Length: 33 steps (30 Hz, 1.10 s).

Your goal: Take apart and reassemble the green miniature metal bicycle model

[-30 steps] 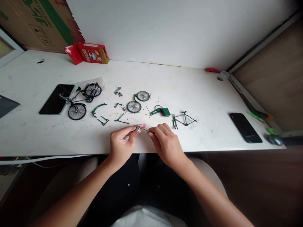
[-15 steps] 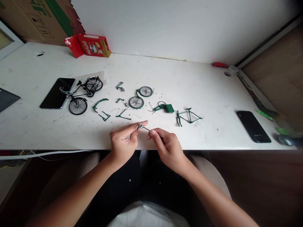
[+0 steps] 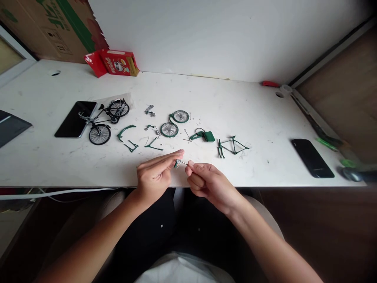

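Note:
My left hand (image 3: 154, 175) pinches a small silver and green model part (image 3: 177, 163) just above the near edge of the white table (image 3: 235, 106). My right hand (image 3: 207, 184) is closed on a thin metal tool (image 3: 184, 162) whose tip meets that part. Beyond my hands lie loose green model bicycle pieces: two joined wheels (image 3: 173, 123), a frame (image 3: 232, 147), a seat piece with ring (image 3: 204, 135), mudguards and stays (image 3: 127, 133). A black assembled model bicycle (image 3: 104, 120) stands to the left.
A black phone (image 3: 75, 119) lies by the assembled bicycle and another phone (image 3: 312, 158) at the right. A red snack box (image 3: 116, 63) and a cardboard box (image 3: 50, 27) stand at the back left. A mouse (image 3: 350, 173) and green tools (image 3: 326, 143) sit at the right edge.
My right hand has turned palm-up and curled tighter on the thin tool. My left hand keeps its pinch on the small part, shifted slightly lower.

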Each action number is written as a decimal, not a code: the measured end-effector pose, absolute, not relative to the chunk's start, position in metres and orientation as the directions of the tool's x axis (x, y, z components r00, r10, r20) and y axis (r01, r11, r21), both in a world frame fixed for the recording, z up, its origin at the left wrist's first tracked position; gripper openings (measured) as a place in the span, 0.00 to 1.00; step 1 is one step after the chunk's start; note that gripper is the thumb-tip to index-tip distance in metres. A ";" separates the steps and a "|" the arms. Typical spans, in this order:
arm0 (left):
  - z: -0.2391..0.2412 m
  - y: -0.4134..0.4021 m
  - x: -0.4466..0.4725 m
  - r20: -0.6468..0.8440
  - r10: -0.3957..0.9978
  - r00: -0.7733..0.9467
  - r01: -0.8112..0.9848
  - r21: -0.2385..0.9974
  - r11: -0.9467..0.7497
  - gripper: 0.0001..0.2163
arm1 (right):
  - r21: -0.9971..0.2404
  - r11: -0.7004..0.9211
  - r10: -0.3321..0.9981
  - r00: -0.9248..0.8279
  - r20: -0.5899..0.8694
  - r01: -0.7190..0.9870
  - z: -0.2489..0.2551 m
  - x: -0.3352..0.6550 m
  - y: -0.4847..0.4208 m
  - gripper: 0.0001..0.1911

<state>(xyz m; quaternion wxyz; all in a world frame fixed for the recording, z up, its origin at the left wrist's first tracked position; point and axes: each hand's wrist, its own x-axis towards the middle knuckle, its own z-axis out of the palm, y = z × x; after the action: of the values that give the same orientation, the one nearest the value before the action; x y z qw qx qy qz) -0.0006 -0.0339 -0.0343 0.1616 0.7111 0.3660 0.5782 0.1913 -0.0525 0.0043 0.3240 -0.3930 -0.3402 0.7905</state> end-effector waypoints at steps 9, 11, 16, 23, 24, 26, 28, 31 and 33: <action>-0.037 -0.035 -0.003 0.452 0.889 0.071 0.230 0.860 -0.456 0.12 | -0.761 0.333 0.942 -0.228 0.245 0.557 -0.004 0.191 -0.055 0.16; -0.039 -0.035 -0.003 0.448 0.891 0.069 0.223 0.864 -0.452 0.12 | -0.763 0.344 0.937 -0.250 0.242 0.547 -0.006 0.191 -0.054 0.17; -0.035 -0.035 0.000 0.555 0.830 0.062 0.267 0.792 -0.549 0.15 | -0.958 0.004 0.965 -0.253 -0.072 0.288 -0.005 0.191 -0.053 0.23; -0.028 -0.030 -0.004 0.632 0.766 0.115 0.250 0.728 -0.639 0.18 | -0.946 -0.318 0.887 -0.334 -0.320 0.062 0.009 0.195 -0.049 0.27; -0.026 -0.029 -0.005 0.613 0.783 0.109 0.238 0.748 -0.619 0.17 | -0.949 -0.298 0.896 -0.313 -0.316 0.104 0.013 0.199 -0.047 0.27; -0.023 -0.028 -0.007 0.535 0.842 0.067 0.186 0.823 -0.537 0.13 | -0.949 -0.221 0.946 -0.188 -0.265 0.226 0.018 0.214 -0.038 0.27; -0.021 -0.027 -0.007 0.412 0.911 0.023 0.080 0.907 -0.413 0.10 | -0.908 -0.102 0.993 -0.012 -0.117 0.407 0.016 0.238 -0.022 0.25; -0.020 -0.024 -0.007 0.203 0.978 0.038 -0.101 0.975 -0.198 0.11 | -0.581 0.102 0.948 0.097 0.302 0.808 0.001 0.286 0.016 0.23; -0.020 -0.022 -0.008 0.083 0.995 0.063 -0.166 0.983 -0.071 0.12 | -0.364 0.208 0.887 -0.019 0.461 0.908 -0.013 0.319 0.042 0.21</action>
<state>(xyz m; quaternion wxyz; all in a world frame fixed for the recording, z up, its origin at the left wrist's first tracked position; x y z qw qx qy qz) -0.0078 -0.0220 -0.0199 0.5368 0.4931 0.4199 0.5407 0.3188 0.0421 -0.0130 0.3084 -0.6289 -0.7135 -0.0170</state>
